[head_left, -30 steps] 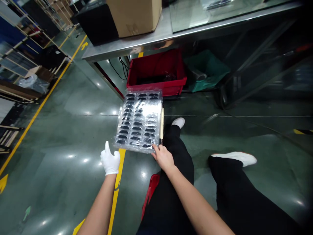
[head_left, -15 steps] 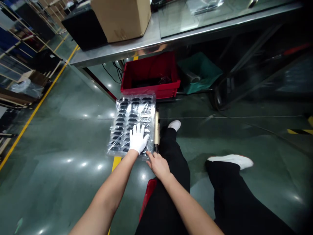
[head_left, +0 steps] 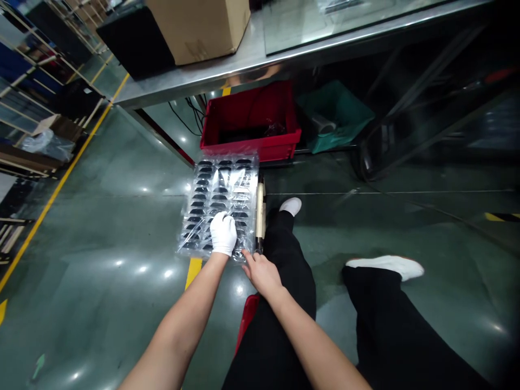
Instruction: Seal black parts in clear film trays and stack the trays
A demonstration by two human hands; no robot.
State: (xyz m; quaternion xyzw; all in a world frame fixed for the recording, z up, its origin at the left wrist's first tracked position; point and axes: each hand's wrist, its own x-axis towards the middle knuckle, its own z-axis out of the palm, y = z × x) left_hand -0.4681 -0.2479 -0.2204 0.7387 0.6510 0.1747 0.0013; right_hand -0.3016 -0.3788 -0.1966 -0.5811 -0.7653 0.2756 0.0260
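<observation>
A glossy green floor (head_left: 101,216) fills most of the view, smooth and mirror-like, with a painted yellow line (head_left: 57,187) running along its left side. Above it stretches a long steel table (head_left: 260,54), its top dull and brushed, carrying a plain cardboard box (head_left: 199,24) and a matt black case (head_left: 136,46). Under the table sits a red plastic crate (head_left: 252,122), rectangular with thick rims, and beside it a crumpled green bag (head_left: 339,114). The person's legs, in black cloth trousers (head_left: 292,303), reach forward to white shoes (head_left: 385,264).

Held above the floor just in front of the crate is a clear blister tray (head_left: 221,203), thin, crinkly and shiny, its pockets in three columns, each holding a small dark oval piece. A slim pale stick-shaped tool (head_left: 260,214) lies along the tray's right edge, touching it.

The left hand (head_left: 223,233), in a white knitted glove, rests on the near part of the tray with its fingers curled down onto the pockets; whether it pinches a piece cannot be told. The bare right hand (head_left: 260,272) grips the tray's near right corner, by the tool's lower end
</observation>
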